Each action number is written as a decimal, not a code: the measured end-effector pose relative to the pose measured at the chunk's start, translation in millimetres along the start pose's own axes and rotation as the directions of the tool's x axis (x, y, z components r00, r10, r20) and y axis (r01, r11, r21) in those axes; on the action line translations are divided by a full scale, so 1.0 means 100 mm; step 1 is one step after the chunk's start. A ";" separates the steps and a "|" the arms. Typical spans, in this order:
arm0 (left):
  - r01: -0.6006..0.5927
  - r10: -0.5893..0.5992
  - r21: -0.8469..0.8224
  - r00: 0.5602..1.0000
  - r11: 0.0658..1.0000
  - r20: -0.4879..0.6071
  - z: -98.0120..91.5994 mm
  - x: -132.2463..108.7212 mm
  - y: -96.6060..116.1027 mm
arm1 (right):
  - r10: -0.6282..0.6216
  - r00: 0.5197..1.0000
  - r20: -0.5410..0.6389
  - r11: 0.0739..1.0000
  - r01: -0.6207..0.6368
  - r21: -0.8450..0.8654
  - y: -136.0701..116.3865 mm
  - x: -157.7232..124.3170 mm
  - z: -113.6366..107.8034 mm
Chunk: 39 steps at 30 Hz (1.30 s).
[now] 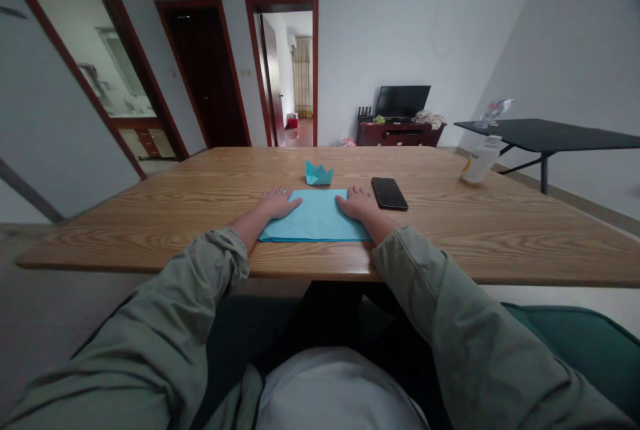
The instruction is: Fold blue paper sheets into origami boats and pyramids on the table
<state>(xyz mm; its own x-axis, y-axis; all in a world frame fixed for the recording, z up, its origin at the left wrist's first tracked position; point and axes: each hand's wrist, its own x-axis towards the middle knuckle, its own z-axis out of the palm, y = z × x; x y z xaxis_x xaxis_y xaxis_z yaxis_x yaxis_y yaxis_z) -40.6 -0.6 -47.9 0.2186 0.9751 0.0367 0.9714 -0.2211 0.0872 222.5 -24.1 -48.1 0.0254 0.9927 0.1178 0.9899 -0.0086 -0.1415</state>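
A stack of light blue paper [318, 220] lies flat near the front edge of the wooden table. My left hand [278, 204] rests on its left side, fingers stretched forward and thumb pointing inward over the paper. On the opposite side my right hand [358, 204] lies flat in the same way, its thumb also on the paper. Both palms are down and neither hand grips anything. Just beyond the paper stands a small folded blue paper crown [319, 173] with pointed tips.
To the right of my right hand lies a black smartphone [389, 193]. A translucent plastic bottle [481, 161] stands at the table's right side. Behind it is a black folding table [555, 135]. The wooden table's [150, 237] front edge runs beneath my forearms.
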 end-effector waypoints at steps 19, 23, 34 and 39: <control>0.014 -0.252 -0.506 0.879 0.862 -0.405 -0.32 0.13 1.35 | 0.043 0.999 0.000 0.999 -0.043 0.000 0.00 -0.03 -0.03; 0.088 -0.252 -0.544 0.939 0.834 -0.234 -0.01 0.06 1.58 | 0.026 1.000 0.009 1.000 -0.026 0.006 0.01 -0.04 -0.03; 0.190 -0.233 -0.243 0.958 0.951 -0.165 -0.10 0.19 0.78 | 0.056 0.998 -0.030 0.998 -0.056 -0.001 0.01 0.02 0.02; 0.233 -0.272 -0.254 0.953 0.939 -0.134 -0.09 0.29 0.86 | 0.058 0.998 -0.034 0.998 -0.058 0.002 0.00 -0.01 -0.01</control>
<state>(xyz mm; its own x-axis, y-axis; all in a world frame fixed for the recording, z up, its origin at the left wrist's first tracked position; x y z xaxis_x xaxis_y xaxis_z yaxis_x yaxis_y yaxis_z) 48.5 9.0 -30.7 -0.0687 0.9871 0.1445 0.9391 0.0151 0.3433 222.2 -25.6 -47.2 0.0875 0.9858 0.1431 0.9864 -0.0658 -0.1503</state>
